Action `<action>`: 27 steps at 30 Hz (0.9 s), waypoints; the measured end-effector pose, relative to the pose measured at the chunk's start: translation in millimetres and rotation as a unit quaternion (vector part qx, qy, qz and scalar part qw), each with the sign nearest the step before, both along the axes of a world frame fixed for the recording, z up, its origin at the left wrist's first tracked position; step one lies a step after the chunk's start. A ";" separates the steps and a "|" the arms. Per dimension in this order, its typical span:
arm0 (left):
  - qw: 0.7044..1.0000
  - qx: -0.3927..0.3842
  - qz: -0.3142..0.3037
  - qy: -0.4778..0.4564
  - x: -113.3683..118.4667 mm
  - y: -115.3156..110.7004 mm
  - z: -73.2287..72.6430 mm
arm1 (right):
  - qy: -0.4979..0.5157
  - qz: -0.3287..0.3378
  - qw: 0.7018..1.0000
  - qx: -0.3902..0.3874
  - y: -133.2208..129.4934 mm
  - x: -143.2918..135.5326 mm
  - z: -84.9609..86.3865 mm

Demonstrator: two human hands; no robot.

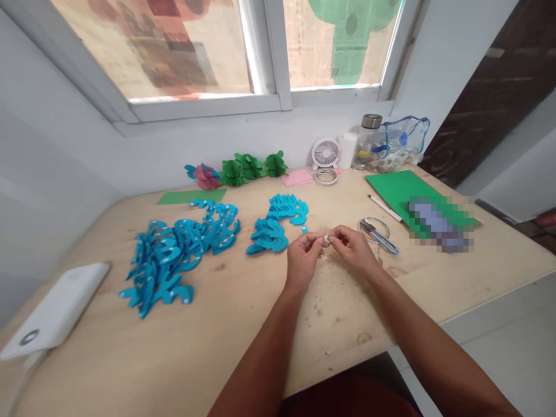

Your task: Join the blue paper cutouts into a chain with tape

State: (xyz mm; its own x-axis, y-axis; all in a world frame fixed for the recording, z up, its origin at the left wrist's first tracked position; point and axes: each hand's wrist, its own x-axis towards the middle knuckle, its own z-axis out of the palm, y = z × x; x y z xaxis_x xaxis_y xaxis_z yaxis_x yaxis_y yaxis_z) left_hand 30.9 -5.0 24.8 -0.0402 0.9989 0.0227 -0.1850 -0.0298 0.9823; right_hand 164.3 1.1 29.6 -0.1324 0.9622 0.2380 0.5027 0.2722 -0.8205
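Note:
My left hand (304, 258) and my right hand (351, 248) meet above the wooden table, fingertips almost touching. Both pinch a small white piece (325, 238) between thumb and fingers; its kind is too small to make out. Just left of my left hand, a fanned stack of blue paper cutouts (267, 236) lies with a second blue stack (287, 207) behind it. A single blue bit with a white patch (304, 229) shows by my left fingertips. Farther left spreads a large heap of blue curved cutouts (174, 249), several bearing small white squares.
Right of my hands lie a blue cutter (384, 240), a tape roll (374, 230), a white pen (384, 208) and green sheets (403, 191). Green paper puffs (249, 167), a small fan (325, 153) and a bottle (367, 142) line the wall. A white device (61, 307) sits far left.

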 end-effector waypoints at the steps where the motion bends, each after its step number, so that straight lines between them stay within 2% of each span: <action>1: 1.000 0.000 0.001 0.002 -0.1 -0.2 0.3 | -0.001 0.000 1.000 0.001 -0.1 -0.1 0.0; 11: 0.999 0.009 0.005 0.038 -0.4 0.1 -2.0 | 0.004 -0.003 1.000 -0.005 -1.4 -1.6 1.0; 19: 1.000 -0.010 0.005 0.006 1.3 1.0 -1.7 | 0.004 -0.001 1.000 -0.006 -0.1 -0.9 -2.6; 27: 0.999 0.009 0.029 0.030 1.2 -0.1 -2.2 | -0.061 -0.024 0.997 0.040 -4.0 -4.9 0.3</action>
State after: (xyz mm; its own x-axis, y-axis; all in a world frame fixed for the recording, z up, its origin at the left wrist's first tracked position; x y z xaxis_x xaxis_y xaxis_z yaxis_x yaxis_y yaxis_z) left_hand 32.1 -5.2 22.6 -0.0955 0.9945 0.0440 -0.1229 -0.0556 0.9909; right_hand 159.4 -2.8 29.9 -0.1199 0.9469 0.2982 0.6118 0.3071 -0.7290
